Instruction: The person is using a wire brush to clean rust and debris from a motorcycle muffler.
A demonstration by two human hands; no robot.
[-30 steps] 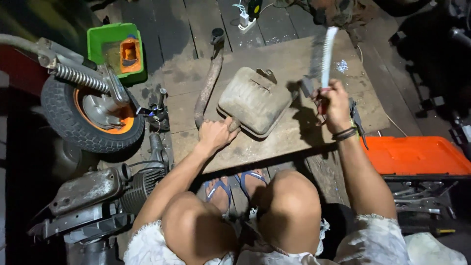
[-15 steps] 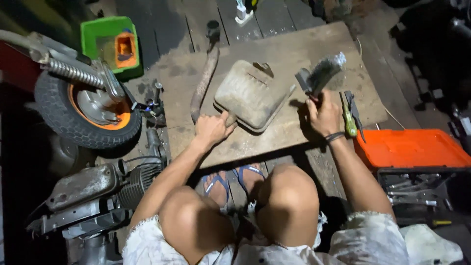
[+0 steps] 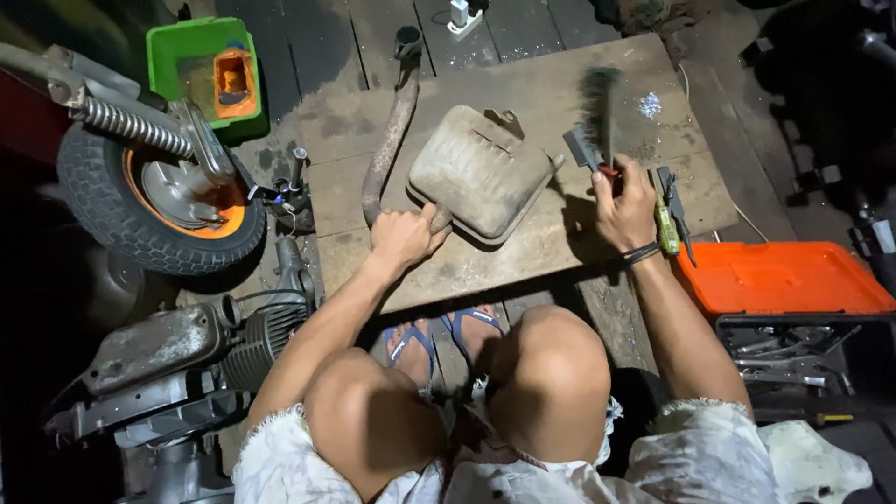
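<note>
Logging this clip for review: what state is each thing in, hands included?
Left hand: closed on the rusty pipe.
Right hand: gripping a wire brush, raised, bristles blurred.
Muffler box: flat on the wooden board, dusty.
Orange toolbox: lid shut.
Wheel: lying beside the board.

Small wheel [image 3: 159, 201] with orange rim at left — green tray [image 3: 177, 56] beyond it. Grimy engine [image 3: 177, 359] lower left. Orange toolbox [image 3: 779, 280] at right — green-handled screwdriver [image 3: 666, 229] just beside.
</note>
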